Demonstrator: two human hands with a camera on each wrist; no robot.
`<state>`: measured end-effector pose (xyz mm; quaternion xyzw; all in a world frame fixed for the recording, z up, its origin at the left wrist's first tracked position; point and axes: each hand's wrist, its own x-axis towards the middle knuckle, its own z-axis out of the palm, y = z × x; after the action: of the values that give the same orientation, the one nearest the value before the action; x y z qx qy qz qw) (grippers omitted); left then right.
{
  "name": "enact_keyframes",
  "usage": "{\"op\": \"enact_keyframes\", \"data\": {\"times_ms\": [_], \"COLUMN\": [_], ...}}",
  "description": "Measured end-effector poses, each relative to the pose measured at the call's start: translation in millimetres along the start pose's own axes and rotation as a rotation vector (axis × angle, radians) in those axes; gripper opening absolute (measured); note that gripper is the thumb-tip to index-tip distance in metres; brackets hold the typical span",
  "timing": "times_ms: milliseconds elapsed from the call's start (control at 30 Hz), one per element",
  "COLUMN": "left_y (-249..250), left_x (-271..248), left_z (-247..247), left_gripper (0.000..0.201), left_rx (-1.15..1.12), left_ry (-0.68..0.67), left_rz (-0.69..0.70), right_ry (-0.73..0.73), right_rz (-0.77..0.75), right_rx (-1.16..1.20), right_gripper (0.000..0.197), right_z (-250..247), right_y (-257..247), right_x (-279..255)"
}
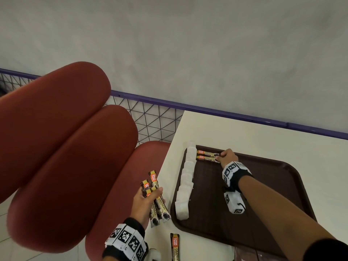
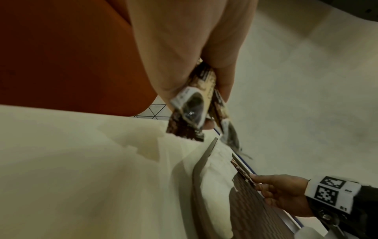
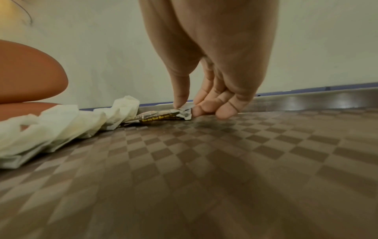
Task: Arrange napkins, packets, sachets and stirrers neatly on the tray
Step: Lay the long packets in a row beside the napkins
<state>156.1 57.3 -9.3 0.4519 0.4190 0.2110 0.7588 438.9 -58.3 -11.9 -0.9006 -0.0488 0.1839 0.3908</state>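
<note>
A dark brown tray (image 1: 263, 194) lies on the white table. White napkins (image 1: 185, 183) overlap in a row along its left rim. Two coffee sachets (image 1: 206, 155) lie side by side at the tray's far left corner. My right hand (image 1: 225, 156) pinches the near sachet's right end (image 3: 185, 112) between thumb and fingers, low on the tray floor (image 3: 204, 161). My left hand (image 1: 148, 200) hovers left of the tray and grips a bundle of several sachets (image 1: 157, 200); their ends (image 2: 192, 106) stick out below the palm.
One loose sachet (image 1: 174, 247) lies on the table near the front edge. Red cushioned seats (image 1: 66, 147) stand left of the table. A wire mesh fence with a purple rail (image 1: 226, 112) runs behind, against a grey wall. The tray's right part is bare.
</note>
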Motion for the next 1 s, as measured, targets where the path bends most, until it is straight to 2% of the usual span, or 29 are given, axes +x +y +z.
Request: {"op": "enact_keyframes", "data": {"times_ms": [300,400,467,567,633,800,900,1000], "left_y": [2.1,1.8,0.8,0.9,1.6,4.7,9.8,10.0], "left_x": [-5.9,-6.7,-7.3,-10.6,-13.6,-20.0,-26.6,-28.5], "left_z": [7.4,11.7,14.5,20.7,25.9,38.1,45.9,51.7], "left_gripper": [0.020,0.016,0.016,0.018,0.019,0.018,0.015,0.016], "left_rx": [0.003,0.032,0.057,0.085,0.092,0.033,0.017,0.013], "left_ry": [-0.047,-0.041,-0.046,-0.070,-0.076,-0.099,-0.117,-0.114], "left_rz": [0.020,0.018,0.016,0.005,-0.003,-0.020,-0.014,-0.015], "right_ry": [0.009,0.026,0.007,-0.076,-0.180,-0.555,-0.646,-0.648], "right_rz": [-0.034,-0.114,-0.222,-0.399,-0.452,-0.441,-0.432,-0.427], "right_rx": [-0.078,-0.104,-0.092,-0.046,-0.009,0.090,0.124,0.132], "right_gripper": [0.019,0.016,0.013,0.015,0.016,0.018,0.016,0.015], "right_z": [-6.0,-5.5,-4.4,-5.0,-6.7,-4.1,-2.2,0.3], "right_y": [0.5,2.8,3.6,2.1,-1.8,-4.9,-2.1,3.5], "right_x": [-5.0,-15.0,-31.0,-64.2,-86.1,-128.8,-145.7,-155.7]}}
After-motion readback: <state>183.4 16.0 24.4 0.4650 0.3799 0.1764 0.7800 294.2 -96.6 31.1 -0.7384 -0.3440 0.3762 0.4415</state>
